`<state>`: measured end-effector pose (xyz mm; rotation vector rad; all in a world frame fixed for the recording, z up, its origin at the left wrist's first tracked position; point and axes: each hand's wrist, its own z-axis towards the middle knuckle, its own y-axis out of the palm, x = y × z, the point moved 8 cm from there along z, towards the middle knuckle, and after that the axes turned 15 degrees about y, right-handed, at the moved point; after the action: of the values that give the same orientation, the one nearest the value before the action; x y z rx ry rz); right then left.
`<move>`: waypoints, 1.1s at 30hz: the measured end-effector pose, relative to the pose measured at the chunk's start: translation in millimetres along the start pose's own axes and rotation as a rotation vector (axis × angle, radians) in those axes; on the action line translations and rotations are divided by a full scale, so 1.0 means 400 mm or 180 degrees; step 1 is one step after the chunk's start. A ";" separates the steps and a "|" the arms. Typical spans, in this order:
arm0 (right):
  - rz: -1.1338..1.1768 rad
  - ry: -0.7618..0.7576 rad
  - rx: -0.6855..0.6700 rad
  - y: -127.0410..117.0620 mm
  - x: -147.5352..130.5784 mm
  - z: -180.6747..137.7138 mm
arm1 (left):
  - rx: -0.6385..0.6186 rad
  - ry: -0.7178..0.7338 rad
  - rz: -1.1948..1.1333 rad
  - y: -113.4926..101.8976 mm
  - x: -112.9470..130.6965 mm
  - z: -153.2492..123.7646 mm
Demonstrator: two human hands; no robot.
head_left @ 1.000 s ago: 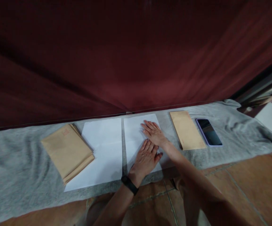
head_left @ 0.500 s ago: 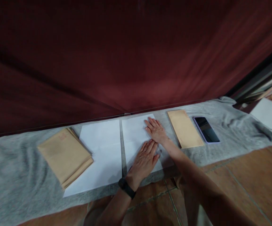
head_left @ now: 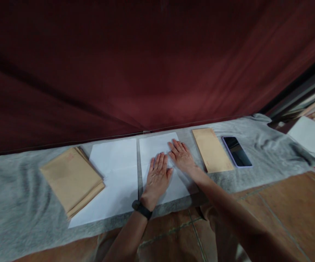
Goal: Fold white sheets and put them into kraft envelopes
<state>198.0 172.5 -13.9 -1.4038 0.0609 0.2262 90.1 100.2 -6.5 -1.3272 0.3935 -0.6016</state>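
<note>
Both of my hands lie flat on a white sheet of paper point(head_left: 153, 145) that rests on a grey cloth point(head_left: 15, 182). My left hand point(head_left: 156, 176), with a black band on its wrist, presses the sheet's middle, fingers stretched out. Just right of it, my right hand point(head_left: 182, 156) is spread on the sheet's right part. A second white sheet point(head_left: 114, 174) lies directly to the left. A single brown envelope point(head_left: 211, 149) lies to the right of my right hand.
A stack of brown envelopes point(head_left: 70, 178) lies at the left on the cloth. A phone point(head_left: 236, 151) with a dark screen sits beside the single envelope. Dark red curtain point(head_left: 146, 65) hangs behind. Brown tiled floor point(head_left: 283, 203) runs in front; more white paper point(head_left: 310, 134) lies far right.
My left hand has slid left and forward across the sheet, away from my right hand. My right hand has stayed nearly in place. The view has shifted slightly.
</note>
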 end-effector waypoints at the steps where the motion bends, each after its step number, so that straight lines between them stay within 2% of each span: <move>1: 0.0004 0.0008 -0.0022 0.003 0.003 -0.003 | -0.0012 -0.0026 0.0009 0.001 -0.007 0.001; 14: 0.0239 0.0010 -0.0025 0.013 0.024 -0.044 | -0.0140 -0.0355 0.0056 0.006 -0.086 0.023; 25: 0.0188 -0.0011 0.0028 0.005 0.026 -0.060 | -0.0008 -0.0467 0.0112 0.004 -0.140 0.032; 33: 0.0173 -0.0027 0.0009 0.000 0.025 -0.063 | 0.0049 -0.0727 0.0134 -0.007 -0.184 0.031</move>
<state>210.0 149.0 -19.9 -1.3993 0.0924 0.2771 39.1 154.7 -6.1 -1.3528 0.2288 -0.4117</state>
